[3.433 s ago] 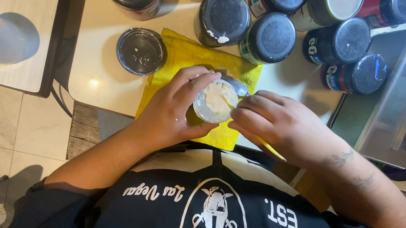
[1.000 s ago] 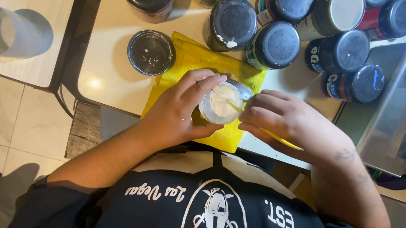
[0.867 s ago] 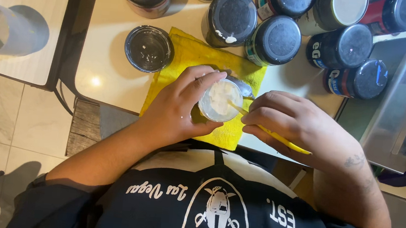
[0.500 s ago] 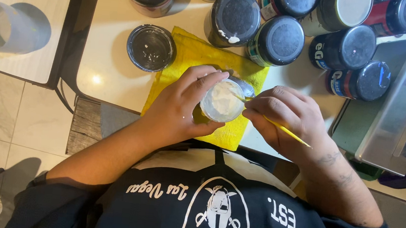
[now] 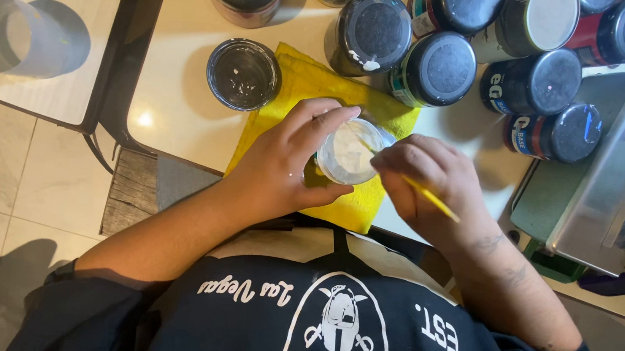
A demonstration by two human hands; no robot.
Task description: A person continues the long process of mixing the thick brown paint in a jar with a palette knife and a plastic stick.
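Left hand point(image 5: 282, 169) fingers wrap the small jar point(image 5: 346, 154) of white paint over the yellow cloth point(image 5: 313, 91), near table edge; right hand point(image 5: 434, 183) pinches a yellow stick point(image 5: 432, 201), stirring seemingly midway

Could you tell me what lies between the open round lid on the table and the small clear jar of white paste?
In the head view, the yellow cloth and the left hand's fingers lie between the lid and the jar.

Yellow cloth point(image 5: 302, 83), yellow stick point(image 5: 432, 201), white paint in clear jar point(image 5: 347, 154), black lids point(image 5: 376, 29).
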